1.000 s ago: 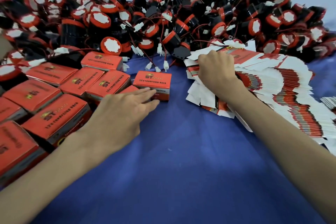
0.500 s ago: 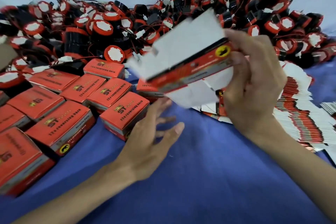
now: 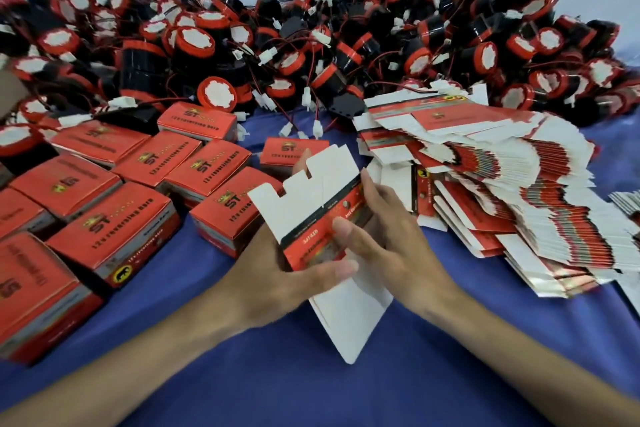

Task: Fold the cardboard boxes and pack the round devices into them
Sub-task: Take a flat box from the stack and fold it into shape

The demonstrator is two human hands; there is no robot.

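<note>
A flat red-and-white cardboard box blank (image 3: pixel 313 204) is held above the blue cloth in the middle, white flaps pointing up and down. My left hand (image 3: pixel 277 274) grips its lower left side, thumb across the red panel. My right hand (image 3: pixel 388 236) holds its right edge, thumb on the red face. A fanned stack of flat box blanks (image 3: pixel 502 191) lies at the right. A big heap of round black-and-red devices (image 3: pixel 311 45) with wires fills the back.
Several folded red boxes (image 3: pixel 114 229) stand in rows on the left, one (image 3: pixel 235 211) just left of my left hand. The blue cloth (image 3: pixel 329 392) shows bare in front, between my forearms. A white wall is behind the heap.
My right hand lifted one blank from the stack and brought it down to the middle. My left hand left the folded boxes and took hold of the blank too.
</note>
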